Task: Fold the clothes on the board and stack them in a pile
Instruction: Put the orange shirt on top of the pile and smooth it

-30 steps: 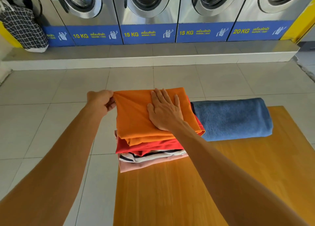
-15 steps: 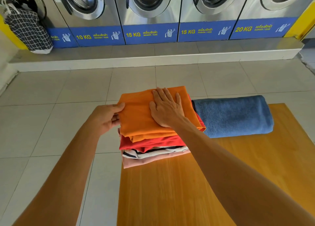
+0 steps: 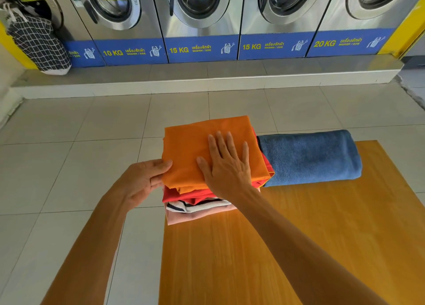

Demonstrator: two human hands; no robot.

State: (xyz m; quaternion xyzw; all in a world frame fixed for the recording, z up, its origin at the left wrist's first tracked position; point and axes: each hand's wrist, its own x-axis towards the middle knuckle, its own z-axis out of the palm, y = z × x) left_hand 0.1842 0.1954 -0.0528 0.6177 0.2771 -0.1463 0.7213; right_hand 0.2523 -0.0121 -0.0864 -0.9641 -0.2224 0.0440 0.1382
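Apparently the left hand (image 3: pixel 143 180) pinches the orange shirt (image 3: pixel 195 148); right hand (image 3: pixel 226 166) flat atop; tugging could topple the overhanging pile (image 3: pixel 195 203).

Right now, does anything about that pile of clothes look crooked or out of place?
Slightly. The pile sits at the board's far left corner, its left side overhanging the edge, and the layers are staggered. The right hand presses the orange top piece; the left hand holds its edge.

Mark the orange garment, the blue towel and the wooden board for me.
orange garment (image 3: pixel 190 143): head view, bare top face left of the fingers.
blue towel (image 3: pixel 308 157): head view, middle of its top.
wooden board (image 3: pixel 230 258): head view, bare surface below the pile.
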